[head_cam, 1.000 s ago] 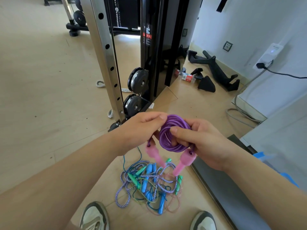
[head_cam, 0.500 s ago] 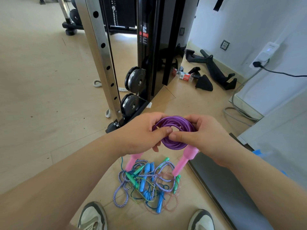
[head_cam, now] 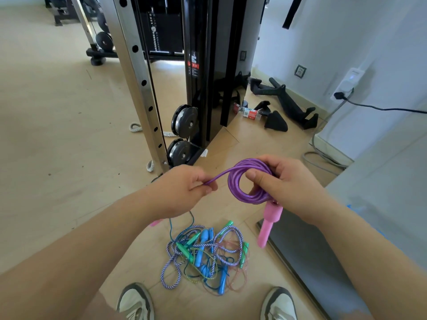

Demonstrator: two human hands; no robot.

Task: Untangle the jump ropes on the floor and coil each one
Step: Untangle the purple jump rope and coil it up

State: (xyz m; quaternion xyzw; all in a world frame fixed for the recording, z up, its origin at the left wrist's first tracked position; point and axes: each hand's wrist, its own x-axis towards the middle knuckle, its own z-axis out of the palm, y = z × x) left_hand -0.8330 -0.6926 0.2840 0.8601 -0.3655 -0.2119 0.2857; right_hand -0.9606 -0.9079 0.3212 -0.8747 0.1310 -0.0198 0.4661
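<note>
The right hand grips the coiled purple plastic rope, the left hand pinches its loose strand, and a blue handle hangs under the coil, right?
Not quite: the head view shows a pink plastic handle hanging under the coiled purple plastic rope, not a blue one. The right hand does grip the coil, and the left hand pinches its loose strand.

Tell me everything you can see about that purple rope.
The purple rope is a glossy, plastic-looking cord wound into a round coil of several loops, held above the floor. The right hand grips the coil's right side, thumb across it; the left hand pinches one strand running off its top. A pink handle hangs below the right hand; another pink tip shows under the left wrist.
</note>
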